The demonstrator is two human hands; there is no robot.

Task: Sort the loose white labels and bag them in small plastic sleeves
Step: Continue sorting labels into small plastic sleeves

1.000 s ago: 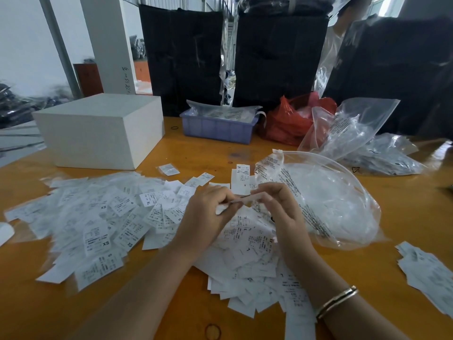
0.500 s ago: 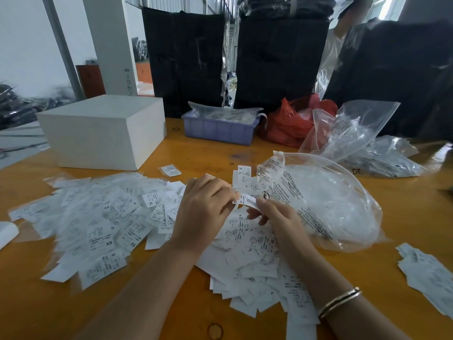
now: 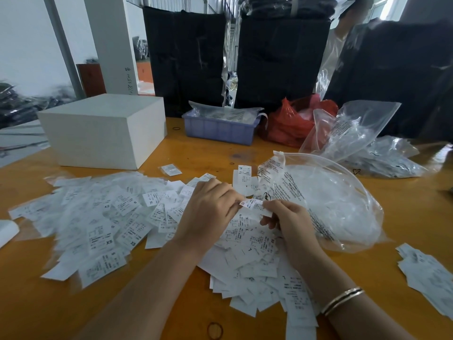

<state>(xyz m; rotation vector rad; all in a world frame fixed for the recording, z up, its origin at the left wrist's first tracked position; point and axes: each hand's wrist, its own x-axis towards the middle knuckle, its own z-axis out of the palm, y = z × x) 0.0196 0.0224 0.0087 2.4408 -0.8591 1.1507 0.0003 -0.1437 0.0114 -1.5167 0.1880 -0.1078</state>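
Plainly, much remains: thin white paper labels (image 3: 247,253) lie heaped on the desk (image 3: 201,153) left of the crinkled clear bag (image 3: 326,200). Beside that bag, left hand (image 3: 208,209) and right hand (image 3: 291,222) pinch one label (image 3: 255,206) between their fingers, perhaps already sleeved.
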